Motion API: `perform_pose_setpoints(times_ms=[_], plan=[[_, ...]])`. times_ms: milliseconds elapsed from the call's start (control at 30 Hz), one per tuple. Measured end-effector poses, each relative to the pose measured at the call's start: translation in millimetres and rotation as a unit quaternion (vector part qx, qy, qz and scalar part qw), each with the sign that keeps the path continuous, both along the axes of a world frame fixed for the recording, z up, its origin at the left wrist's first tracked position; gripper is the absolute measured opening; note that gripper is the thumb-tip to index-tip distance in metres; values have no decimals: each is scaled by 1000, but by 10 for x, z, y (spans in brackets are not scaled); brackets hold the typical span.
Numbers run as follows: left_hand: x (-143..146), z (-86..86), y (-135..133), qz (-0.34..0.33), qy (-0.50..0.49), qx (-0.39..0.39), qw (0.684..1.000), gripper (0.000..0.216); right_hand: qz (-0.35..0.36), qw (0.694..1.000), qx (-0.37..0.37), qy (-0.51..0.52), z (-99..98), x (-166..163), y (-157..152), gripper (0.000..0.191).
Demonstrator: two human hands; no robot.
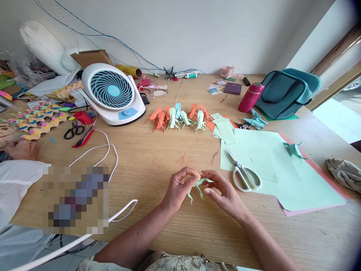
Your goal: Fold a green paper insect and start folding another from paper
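Observation:
A small light-green folded-paper figure [199, 184] with thin bent legs is raised just above the table's front part. My left hand [180, 186] pinches its upper part between thumb and fingertips. On the other side my right hand [222, 190] curves around it, thumb apart from the fingers. Its fingertips are close to the figure and to my left fingertips; whether they touch the paper I cannot tell. Beyond my hands stands a row of similar figures, an orange one [160, 119], a pale green one [200, 121] and a blue one [178, 110] among them.
White-handled scissors [246, 177] lie partly on green paper sheets [256, 150] to the right. Small paper pieces [225, 130], a pink bottle [251, 97] and a teal bag [284, 94] lie beyond. A fan [113, 94], black scissors [73, 130] and another person's hand [24, 149] are left.

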State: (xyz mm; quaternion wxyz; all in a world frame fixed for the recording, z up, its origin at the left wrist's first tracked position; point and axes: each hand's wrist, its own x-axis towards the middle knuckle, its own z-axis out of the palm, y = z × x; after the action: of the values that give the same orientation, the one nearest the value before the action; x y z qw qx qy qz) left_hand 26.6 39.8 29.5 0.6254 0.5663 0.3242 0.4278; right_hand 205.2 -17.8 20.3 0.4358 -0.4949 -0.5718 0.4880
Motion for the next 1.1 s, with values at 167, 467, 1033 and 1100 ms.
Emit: perform_pose_setpoints(times_ms=[167,467,1033,1100], plan=[[13,10,-6,-14,-18,-31,999,15,-31,999,-18,-20,-26,-108,13,27],[-9,24,0,-28,-41,-23,999,18,-34,997,-13,-63,7,-120,-3,17],[-137,-103,249,-218,151,-153,952,31,16,996,-46,-70,66,232,62,32],[-124,-120,225,-232,151,-165,947,29,25,997,-58,-54,68,222,58,34]])
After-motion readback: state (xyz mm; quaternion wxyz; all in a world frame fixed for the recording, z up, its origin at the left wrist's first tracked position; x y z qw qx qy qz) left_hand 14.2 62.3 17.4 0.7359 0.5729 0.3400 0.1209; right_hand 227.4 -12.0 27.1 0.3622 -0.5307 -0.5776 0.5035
